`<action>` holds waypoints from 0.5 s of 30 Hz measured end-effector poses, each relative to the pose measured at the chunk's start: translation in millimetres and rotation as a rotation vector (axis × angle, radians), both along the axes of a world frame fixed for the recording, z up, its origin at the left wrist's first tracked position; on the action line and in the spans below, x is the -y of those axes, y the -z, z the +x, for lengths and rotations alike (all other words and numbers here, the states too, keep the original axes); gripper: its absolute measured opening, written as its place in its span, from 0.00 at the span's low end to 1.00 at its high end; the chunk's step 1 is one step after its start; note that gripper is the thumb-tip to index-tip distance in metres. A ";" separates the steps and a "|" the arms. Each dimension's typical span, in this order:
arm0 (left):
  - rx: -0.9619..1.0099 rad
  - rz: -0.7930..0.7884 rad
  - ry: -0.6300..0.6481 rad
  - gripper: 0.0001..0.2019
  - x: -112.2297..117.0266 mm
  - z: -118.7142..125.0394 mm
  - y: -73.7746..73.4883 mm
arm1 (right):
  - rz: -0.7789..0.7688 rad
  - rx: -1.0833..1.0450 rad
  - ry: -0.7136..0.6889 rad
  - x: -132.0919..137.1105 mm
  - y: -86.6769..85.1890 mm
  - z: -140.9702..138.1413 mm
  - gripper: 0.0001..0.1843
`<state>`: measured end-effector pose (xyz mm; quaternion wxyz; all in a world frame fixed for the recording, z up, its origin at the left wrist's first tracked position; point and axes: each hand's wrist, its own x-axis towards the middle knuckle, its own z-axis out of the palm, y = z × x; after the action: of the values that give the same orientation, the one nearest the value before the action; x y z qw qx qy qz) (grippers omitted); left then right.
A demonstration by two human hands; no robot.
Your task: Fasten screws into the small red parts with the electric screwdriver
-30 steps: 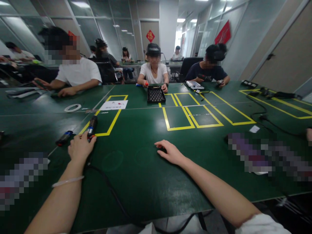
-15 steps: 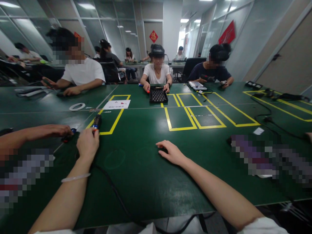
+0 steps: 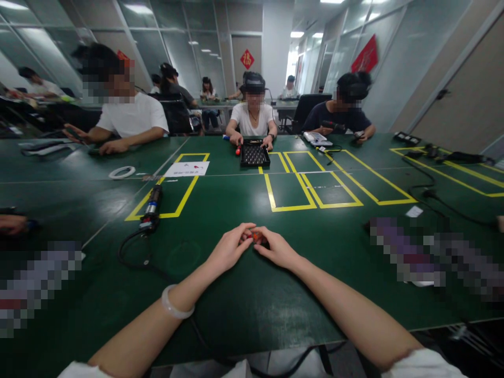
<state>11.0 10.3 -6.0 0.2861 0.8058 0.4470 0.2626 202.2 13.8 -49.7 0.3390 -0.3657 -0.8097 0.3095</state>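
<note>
My left hand (image 3: 230,248) and my right hand (image 3: 277,248) meet on the green table (image 3: 236,294) in front of me. Their fingertips pinch a small red-orange object (image 3: 255,237) between them; a dark part lies under my right fingers. To the left lies a corded black and silver power tool (image 3: 150,209), with no hand on it, its cable (image 3: 134,257) looping back toward me. A pale bangle sits on my left wrist.
Yellow tape rectangles (image 3: 293,186) mark the table. A black tray (image 3: 254,155) lies before a person opposite. A white tape ring (image 3: 122,171) and a paper sheet (image 3: 187,168) lie far left. A co-worker's hand (image 3: 11,224) rests at the left edge. Cables (image 3: 427,191) run right.
My left hand let go of the power tool and moved right to join my right hand at the small red object. The co-worker's arm at the left drew back.
</note>
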 end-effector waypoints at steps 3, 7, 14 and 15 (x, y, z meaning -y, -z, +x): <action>0.047 -0.065 0.012 0.21 1.1 0.4 10.3 | -0.008 0.009 0.001 -0.7 -0.5 0.4 0.18; 0.082 -0.121 0.024 0.22 3.1 -2.3 15.7 | 0.010 0.018 0.006 -1.2 0.4 0.1 0.12; 0.093 -0.128 0.054 0.24 4.9 -2.7 16.8 | -0.068 -0.020 0.015 -2.8 3.1 0.3 0.08; 0.087 -0.114 0.056 0.24 5.0 -3.0 17.5 | -0.078 -0.033 0.009 -3.0 3.3 0.4 0.08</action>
<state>8.0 5.3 -23.5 0.3580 0.7882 0.4257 0.2632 202.6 16.8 -52.9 0.3394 -0.3769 -0.7897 0.3452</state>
